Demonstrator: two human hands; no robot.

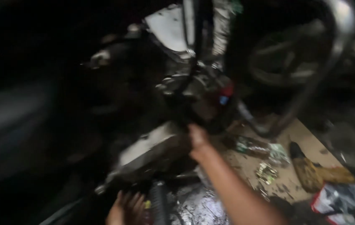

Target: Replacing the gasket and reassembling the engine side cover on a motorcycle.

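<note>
Scene: a dark, motion-blurred workshop floor was seen from above, with a motorcycle [194, 83] standing over it.
Engine: the grey, greasy engine block [190, 89] was seen at the middle of the frame, beneath a pale tank or panel [167, 27].
Exhaust silencer: a long, pale metal silencer [150, 152] was seen slanting from lower left to upper right below the engine, its upper end just beside the right hand.
Right hand: the right hand [198, 141] was stretched forward, with the forearm coming up from the lower right; it was laid against the upper end of the silencer, but how far the fingers were closed, and whether anything was gripped, could not be told through the blur.
Left hand: the left hand [126, 208] was seen at the bottom edge, below the silencer's lower end, with the fingers spread and pointing up; nothing was seen in it.
Cardboard: a flat sheet of cardboard [306, 141] was spread on the floor to the right of the arm.
On the cardboard: crumpled wrappers [267, 173] lay near its middle, and a stained yellow rag [311, 173] lay toward its right edge.
Bag: a red and white plastic bag [346, 202] lay at the lower right corner.
Wheel: a dark spoked wheel [286, 58] was seen at the upper right, well apart from both hands.
</note>
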